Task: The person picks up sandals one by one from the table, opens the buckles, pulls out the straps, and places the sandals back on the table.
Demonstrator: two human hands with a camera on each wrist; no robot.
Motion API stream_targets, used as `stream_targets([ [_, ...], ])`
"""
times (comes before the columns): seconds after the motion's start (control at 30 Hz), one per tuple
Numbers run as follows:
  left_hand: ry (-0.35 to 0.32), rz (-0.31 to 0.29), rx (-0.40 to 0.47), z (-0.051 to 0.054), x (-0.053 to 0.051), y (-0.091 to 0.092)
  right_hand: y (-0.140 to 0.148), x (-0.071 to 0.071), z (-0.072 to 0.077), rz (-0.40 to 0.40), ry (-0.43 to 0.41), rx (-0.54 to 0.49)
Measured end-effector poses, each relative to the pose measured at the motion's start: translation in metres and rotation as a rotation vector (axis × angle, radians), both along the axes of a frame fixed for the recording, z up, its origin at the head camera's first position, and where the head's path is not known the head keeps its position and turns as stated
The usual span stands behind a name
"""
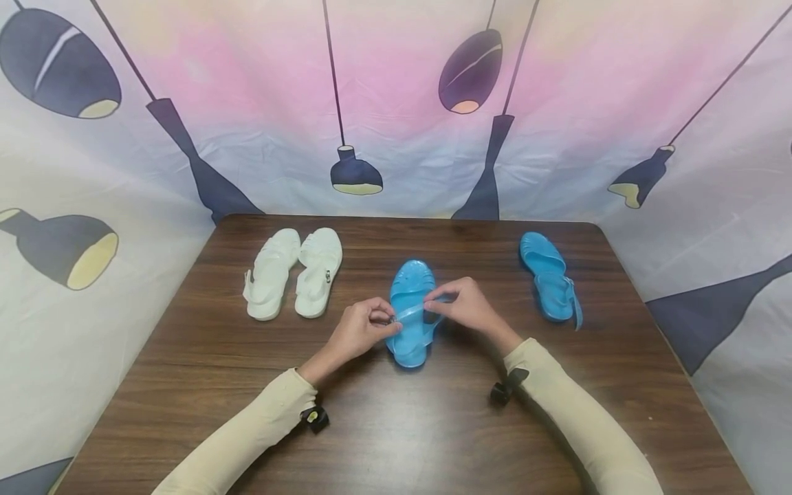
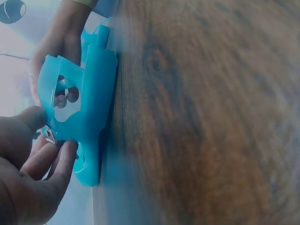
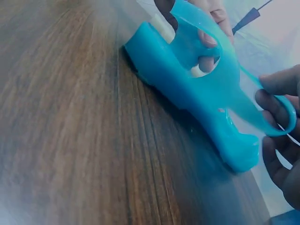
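Note:
A translucent blue jelly sandal (image 1: pixel 413 276) lies in the middle of the table, toe pointing to the back. My left hand (image 1: pixel 361 326) pinches the small metal buckle (image 2: pixel 49 135) on its left side between thumb and fingers. From the right, my right hand (image 1: pixel 467 306) pinches the sandal's ankle strap (image 1: pixel 410 313), which stretches across the opening toward the left hand. In the right wrist view the strap (image 3: pixel 291 117) bends in a loop at the right fingers. Whether its end sits inside the buckle cannot be made out.
The other blue sandal (image 1: pixel 551 278) lies at the right with its strap loose. Two pale white-green sandals (image 1: pixel 270 271) stand side by side at the back left. A printed cloth (image 1: pixel 396 89) hangs behind the brown wooden table (image 1: pixel 396 440).

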State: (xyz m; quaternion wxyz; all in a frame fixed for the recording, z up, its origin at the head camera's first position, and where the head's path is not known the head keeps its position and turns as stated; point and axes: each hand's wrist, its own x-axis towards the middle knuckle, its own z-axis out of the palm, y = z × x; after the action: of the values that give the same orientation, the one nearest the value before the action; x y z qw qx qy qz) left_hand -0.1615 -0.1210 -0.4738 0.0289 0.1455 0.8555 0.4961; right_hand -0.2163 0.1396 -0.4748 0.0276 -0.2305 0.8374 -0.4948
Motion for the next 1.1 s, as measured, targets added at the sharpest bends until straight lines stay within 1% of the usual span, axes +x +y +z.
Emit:
stream_targets([
  [0.13,-0.026,0.027,0.008,0.0,0.001,-0.003,0.003,-0.001,0.005,-0.049,0.008,-0.013],
  [0.2,-0.035,0.034,0.012,0.0,0.002,-0.005,0.003,-0.001,0.008,-0.045,0.013,-0.019],
  [0.43,-0.058,0.011,0.032,0.001,0.001,-0.002,-0.004,-0.001,0.021,0.042,0.032,0.01],
  [0.6,-0.068,0.02,0.039,0.0,0.0,0.002,-0.015,-0.005,0.024,0.109,0.069,0.034],
  [0.7,-0.084,0.025,0.045,0.001,0.001,0.003,-0.023,-0.009,0.023,0.128,0.09,0.09],
  [0.9,-0.104,0.036,0.058,0.0,0.001,0.005,-0.033,-0.016,0.02,0.125,0.112,0.256],
  [1.0,-0.115,0.043,0.075,-0.001,0.0,0.004,-0.032,-0.017,0.02,0.101,0.126,0.287],
  [1.1,-0.122,0.048,0.092,-0.003,0.0,0.001,-0.028,-0.017,0.022,0.066,0.142,0.284],
])
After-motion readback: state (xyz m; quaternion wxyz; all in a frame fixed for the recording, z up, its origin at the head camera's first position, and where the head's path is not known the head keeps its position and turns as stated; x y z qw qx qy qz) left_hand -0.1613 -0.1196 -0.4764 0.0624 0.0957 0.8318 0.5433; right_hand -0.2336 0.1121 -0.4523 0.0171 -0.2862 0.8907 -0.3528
